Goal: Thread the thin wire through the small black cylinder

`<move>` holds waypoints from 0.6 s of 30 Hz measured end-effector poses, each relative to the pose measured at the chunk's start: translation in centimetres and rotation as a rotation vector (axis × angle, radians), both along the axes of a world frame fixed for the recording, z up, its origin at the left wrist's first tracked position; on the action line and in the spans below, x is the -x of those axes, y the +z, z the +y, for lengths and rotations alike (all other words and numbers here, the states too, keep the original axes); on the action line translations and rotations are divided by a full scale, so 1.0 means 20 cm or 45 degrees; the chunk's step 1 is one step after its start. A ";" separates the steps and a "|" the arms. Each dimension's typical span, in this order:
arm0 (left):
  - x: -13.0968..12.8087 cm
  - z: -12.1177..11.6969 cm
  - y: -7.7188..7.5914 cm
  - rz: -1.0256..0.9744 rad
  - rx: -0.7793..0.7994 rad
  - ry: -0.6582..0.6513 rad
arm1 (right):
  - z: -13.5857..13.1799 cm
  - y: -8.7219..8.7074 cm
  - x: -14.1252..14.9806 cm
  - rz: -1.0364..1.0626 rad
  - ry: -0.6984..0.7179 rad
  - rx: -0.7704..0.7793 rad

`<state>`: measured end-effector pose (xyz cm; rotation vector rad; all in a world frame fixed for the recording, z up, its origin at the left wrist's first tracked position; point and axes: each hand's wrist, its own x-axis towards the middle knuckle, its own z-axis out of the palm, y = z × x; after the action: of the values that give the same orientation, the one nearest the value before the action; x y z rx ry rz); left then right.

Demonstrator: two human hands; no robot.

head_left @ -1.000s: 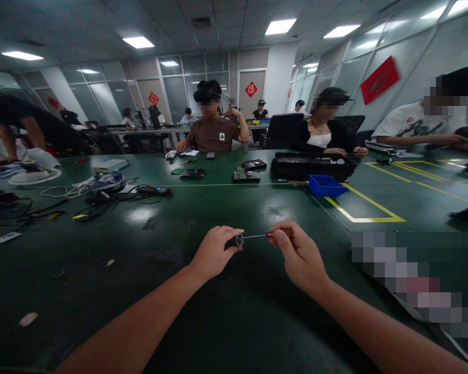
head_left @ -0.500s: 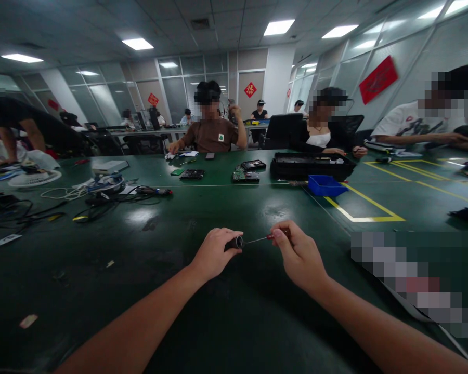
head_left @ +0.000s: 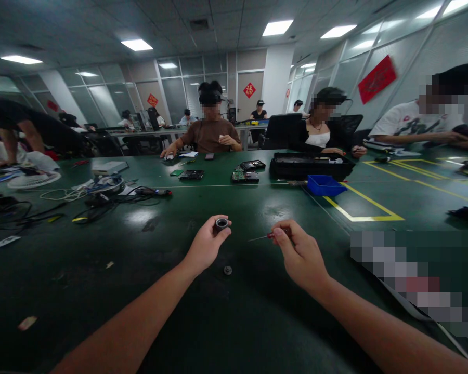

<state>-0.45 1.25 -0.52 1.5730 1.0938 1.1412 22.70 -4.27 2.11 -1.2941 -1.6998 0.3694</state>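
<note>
My left hand [head_left: 207,244] is closed around a dark, hollow cylinder [head_left: 221,224], its round open end tilted up toward me. In my right hand [head_left: 301,254] is a screwdriver with a reddish handle [head_left: 281,232]. Its thin metal shaft [head_left: 258,239] points left, apart from the cylinder. A small round dark part [head_left: 228,270] lies on the green tabletop below and between my hands. Most of the cylinder's body is hidden by my fingers.
A blue bin [head_left: 324,185] stands beyond my right hand, with a long black case [head_left: 312,165] behind it. Opened hard drives [head_left: 245,176] lie farther back. Tangled cables [head_left: 101,198] spread at left. Several people sit or stand around the tables.
The small round part has come out of the cylinder's end and now rests on the table. My left hand has shifted up and left, tipping the cylinder upward, away from the screwdriver tip.
</note>
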 end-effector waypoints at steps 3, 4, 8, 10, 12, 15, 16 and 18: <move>0.03 0.00 0.04 -0.022 0.058 -0.045 | 0.00 0.00 0.00 0.000 -0.006 0.009; 0.04 -0.01 0.06 0.054 0.054 -0.079 | 0.00 0.00 0.00 -0.004 -0.005 0.013; 0.08 -0.05 0.16 0.631 -0.078 -0.198 | 0.00 0.00 0.00 -0.008 0.008 0.023; 0.09 -0.06 0.19 0.843 -0.150 -0.273 | 0.00 0.00 0.00 -0.006 0.013 0.024; 0.10 -0.06 0.19 0.973 -0.176 -0.406 | 0.00 0.00 0.00 -0.008 0.016 0.027; 0.12 -0.05 0.18 1.109 -0.122 -0.581 | 0.00 0.00 0.00 -0.012 0.030 0.033; 0.12 -0.05 0.17 1.150 -0.095 -0.611 | 0.00 0.01 0.00 -0.014 0.035 0.034; 0.13 -0.05 0.17 1.218 -0.056 -0.640 | 0.00 0.01 0.00 -0.016 0.041 0.035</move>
<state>-3.12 0.32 2.79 2.3313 1.1214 0.0255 22.65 -4.28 2.26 -1.2922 -1.7333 0.4054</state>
